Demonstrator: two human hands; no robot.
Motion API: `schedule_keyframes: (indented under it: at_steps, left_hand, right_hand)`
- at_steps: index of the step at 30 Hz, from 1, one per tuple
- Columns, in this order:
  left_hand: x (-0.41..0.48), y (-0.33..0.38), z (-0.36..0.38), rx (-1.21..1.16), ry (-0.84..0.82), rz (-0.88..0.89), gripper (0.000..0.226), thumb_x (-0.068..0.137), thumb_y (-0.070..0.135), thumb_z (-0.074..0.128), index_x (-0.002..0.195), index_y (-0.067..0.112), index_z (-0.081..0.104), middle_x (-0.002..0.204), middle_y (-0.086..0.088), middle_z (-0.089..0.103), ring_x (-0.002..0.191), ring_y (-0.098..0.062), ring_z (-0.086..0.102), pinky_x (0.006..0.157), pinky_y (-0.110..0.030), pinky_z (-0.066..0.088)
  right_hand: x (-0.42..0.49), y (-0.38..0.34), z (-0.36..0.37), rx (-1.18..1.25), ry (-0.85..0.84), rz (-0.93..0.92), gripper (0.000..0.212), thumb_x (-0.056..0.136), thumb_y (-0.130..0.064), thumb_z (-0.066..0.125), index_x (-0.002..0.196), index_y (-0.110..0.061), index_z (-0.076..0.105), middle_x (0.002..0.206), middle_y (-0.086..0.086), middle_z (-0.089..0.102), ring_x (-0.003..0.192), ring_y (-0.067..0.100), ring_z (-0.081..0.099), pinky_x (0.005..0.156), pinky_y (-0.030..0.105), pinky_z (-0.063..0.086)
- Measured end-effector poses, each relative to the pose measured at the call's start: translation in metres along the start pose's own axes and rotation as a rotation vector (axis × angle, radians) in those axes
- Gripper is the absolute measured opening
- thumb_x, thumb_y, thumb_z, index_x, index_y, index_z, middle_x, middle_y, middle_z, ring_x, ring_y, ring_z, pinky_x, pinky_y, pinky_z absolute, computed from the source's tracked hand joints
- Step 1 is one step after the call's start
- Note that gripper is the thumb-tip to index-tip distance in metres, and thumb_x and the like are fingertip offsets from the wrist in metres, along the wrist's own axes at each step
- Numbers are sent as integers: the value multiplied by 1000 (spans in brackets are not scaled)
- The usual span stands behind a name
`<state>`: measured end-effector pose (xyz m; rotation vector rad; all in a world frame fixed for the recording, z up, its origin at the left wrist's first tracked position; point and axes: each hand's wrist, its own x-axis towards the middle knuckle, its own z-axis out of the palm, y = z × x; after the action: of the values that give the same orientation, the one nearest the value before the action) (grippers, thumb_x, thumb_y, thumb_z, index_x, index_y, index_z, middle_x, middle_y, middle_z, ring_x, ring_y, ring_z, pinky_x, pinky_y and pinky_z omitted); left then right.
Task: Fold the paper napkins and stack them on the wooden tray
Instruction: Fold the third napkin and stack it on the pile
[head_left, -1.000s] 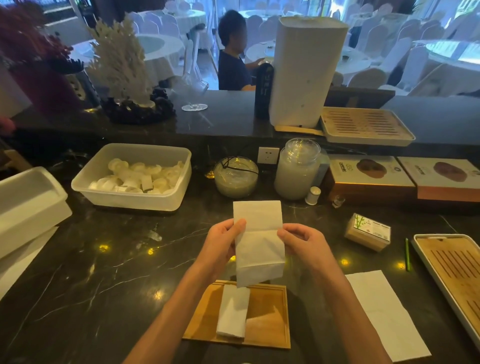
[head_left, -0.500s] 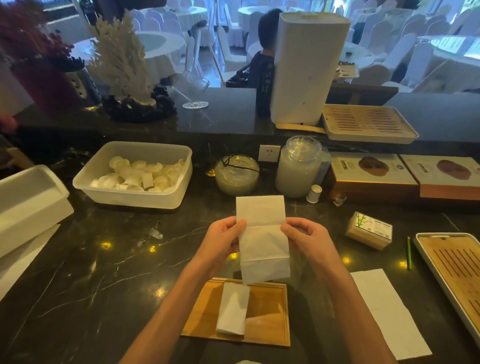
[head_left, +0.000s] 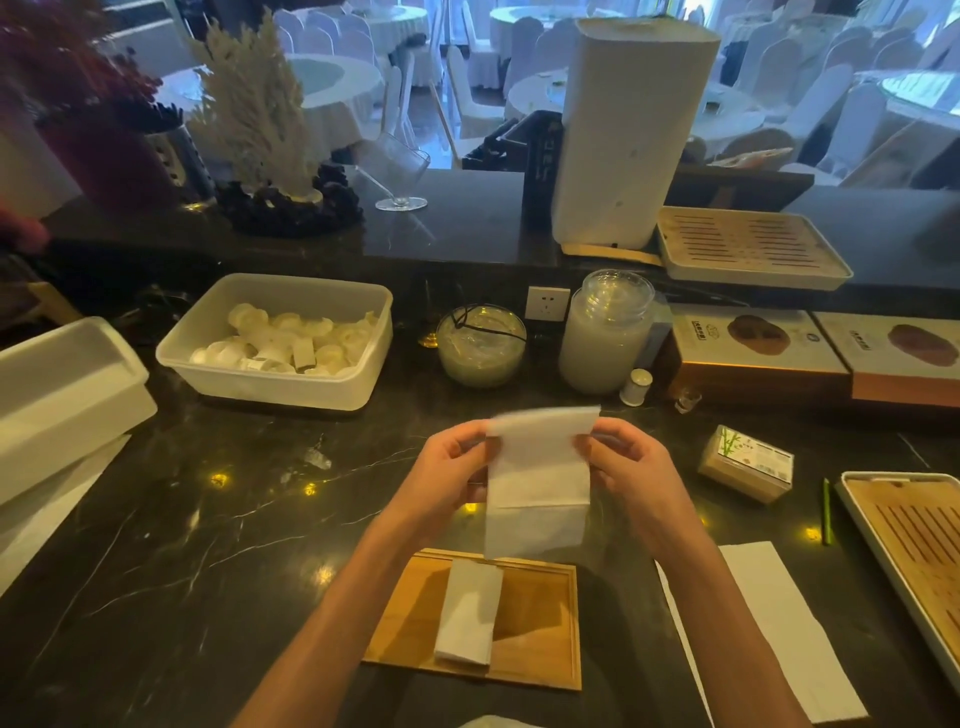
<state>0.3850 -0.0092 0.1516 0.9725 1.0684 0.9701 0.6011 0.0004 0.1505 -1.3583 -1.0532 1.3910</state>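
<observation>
Left hand (head_left: 447, 467) and right hand (head_left: 631, 470) both pinched on top corners of napkin (head_left: 537, 483), held in air, hanging down between them (top edge blurred). Tray (head_left: 540, 629) just below hands, one folded napkin (head_left: 467, 613) lying on its left part. Flat napkin (head_left: 779, 634) on counter right of right forearm. Beyond left hand, tub (head_left: 280, 384) holds pale rolled pieces. Beyond hands, bowl (head_left: 480, 348) and lidded jar (head_left: 605, 338), jar contents whitish.

Your napkin (head_left: 540, 483) top edge is motion-blurred, it hides the wooden tray (head_left: 540, 623) far rim, and the slatted tray (head_left: 914, 551) is cropped right.
</observation>
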Motion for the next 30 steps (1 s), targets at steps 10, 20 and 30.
schedule_keyframes:
  at_steps: [10,20,30]
  left_hand:
    - [0,9,-7,-162,-166,-5,41,96,35,57,137,31,56,125,-8,71,109,-28,72,75,-33,62]
    - [0,5,-4,15,-169,-68,45,90,41,66,131,25,57,125,0,71,112,-24,71,76,-30,62]
    - [1,6,-6,98,-91,-19,37,93,17,68,129,22,58,125,-2,69,111,-18,71,84,-36,63]
  right_hand:
    - [-7,-7,2,-11,59,-198,24,101,-11,57,87,-23,72,90,-17,73,92,0,67,61,17,58]
    - [2,-13,-9,-122,-13,-402,49,97,2,58,75,-40,74,96,-24,71,101,-5,64,70,11,56]
    - [1,-11,-18,-82,-179,-353,32,100,-25,56,122,-46,62,115,-18,71,114,7,66,78,17,57]
